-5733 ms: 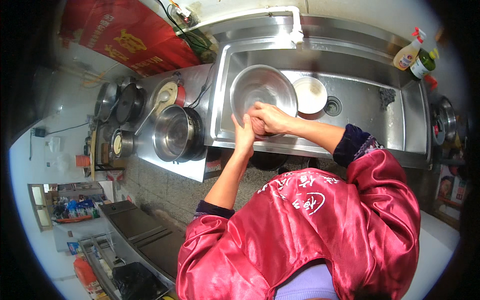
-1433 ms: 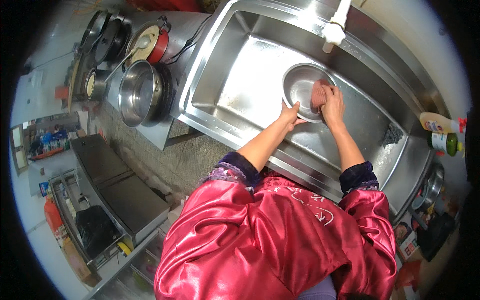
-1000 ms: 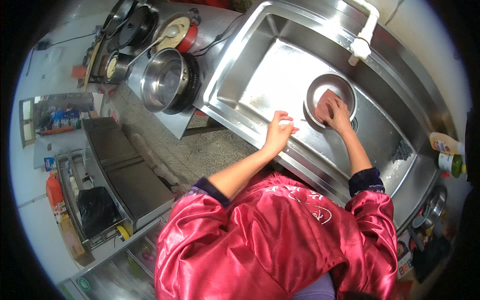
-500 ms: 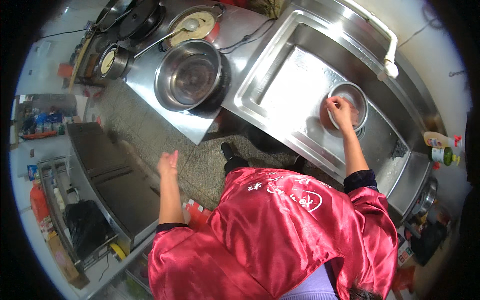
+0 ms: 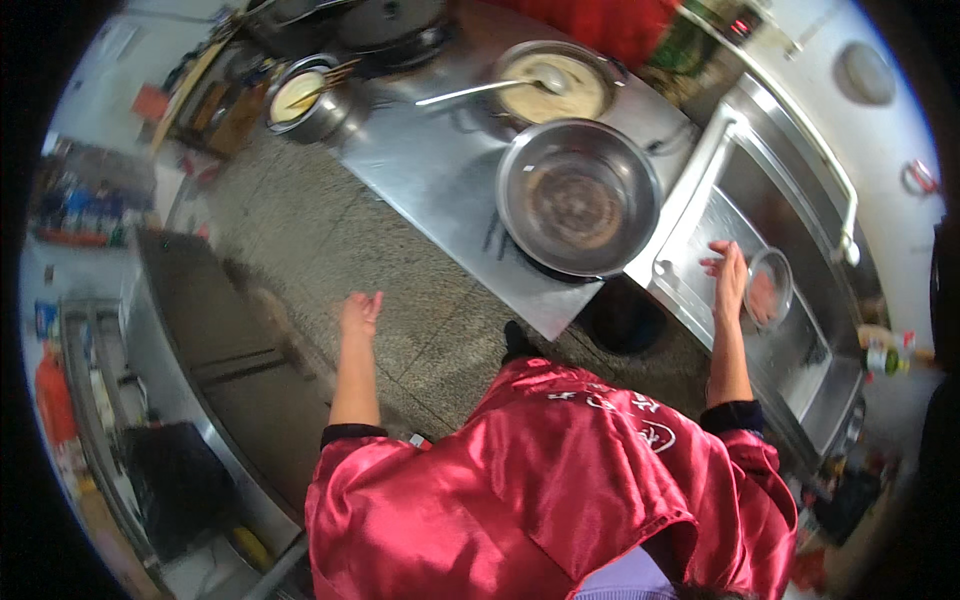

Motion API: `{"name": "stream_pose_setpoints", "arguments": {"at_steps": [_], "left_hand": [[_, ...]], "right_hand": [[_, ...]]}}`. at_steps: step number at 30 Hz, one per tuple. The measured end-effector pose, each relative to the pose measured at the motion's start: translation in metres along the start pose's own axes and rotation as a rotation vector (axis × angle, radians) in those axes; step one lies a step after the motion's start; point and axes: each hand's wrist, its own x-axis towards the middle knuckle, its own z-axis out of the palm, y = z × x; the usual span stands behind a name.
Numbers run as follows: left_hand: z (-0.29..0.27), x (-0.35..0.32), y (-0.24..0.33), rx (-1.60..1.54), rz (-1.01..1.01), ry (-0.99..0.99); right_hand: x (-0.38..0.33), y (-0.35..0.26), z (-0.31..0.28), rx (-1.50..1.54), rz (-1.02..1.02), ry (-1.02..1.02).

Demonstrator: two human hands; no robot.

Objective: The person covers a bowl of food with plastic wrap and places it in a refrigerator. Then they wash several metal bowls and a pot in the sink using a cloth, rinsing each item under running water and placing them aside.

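My right hand [image 5: 730,278] hangs over the near edge of the steel sink [image 5: 700,235], fingers apart and holding nothing. Just right of it, a small metal bowl [image 5: 785,268] sits in the sink with something pinkish inside that I cannot make out. My left hand [image 5: 360,316] is in the air above the floor, bare, its fingers loosely apart. A wide steel basin [image 5: 520,190] rests on the steel table, left of the sink. Behind it stands a pot [image 5: 612,82] of creamy, pale liquid, with a ladle [image 5: 455,96] lying across it.
The steel table [image 5: 430,190] ends in a corner near my feet. A smaller pot [image 5: 318,122] with pale contents is at its far left, beside dark pans [image 5: 395,25]. A white tap pipe [image 5: 848,200] reaches over the sink. A steel-sided counter [image 5: 165,330] runs along the left.
My right hand has come out of the small bowl and moved left, its fingers spreading. The view has turned left, so the basin and pots now appear further right. My left hand stays raised.
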Motion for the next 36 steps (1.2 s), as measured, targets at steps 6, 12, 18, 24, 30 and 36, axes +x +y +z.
{"name": "stream_pose_setpoints", "arguments": {"at_steps": [6, 12, 18, 24, 30, 36], "left_hand": [[-0.065, -0.041, 0.000, 0.021, -0.059, 0.046], [-0.143, -0.041, 0.039, 0.068, -0.094, 0.079], [-0.091, 0.107, 0.194, 0.046, 0.097, -0.006], [0.078, 0.275, 0.362, 0.042, 0.106, -0.270], [0.200, 0.381, 0.446, 0.113, -0.061, -0.388], [0.250, 0.426, 0.466, 0.340, -0.158, -0.451]], "right_hand": [[-0.042, -0.050, 0.048, -0.095, -0.218, -0.081], [-0.108, -0.073, 0.097, 0.061, -0.239, -0.129], [-0.155, -0.098, 0.202, -0.122, -0.270, -0.215], [-0.180, -0.105, 0.363, -0.253, -0.152, -0.163], [-0.191, -0.144, 0.500, -0.480, -0.078, -0.438], [-0.201, -0.158, 0.538, -0.584, 0.051, -0.362]]}}
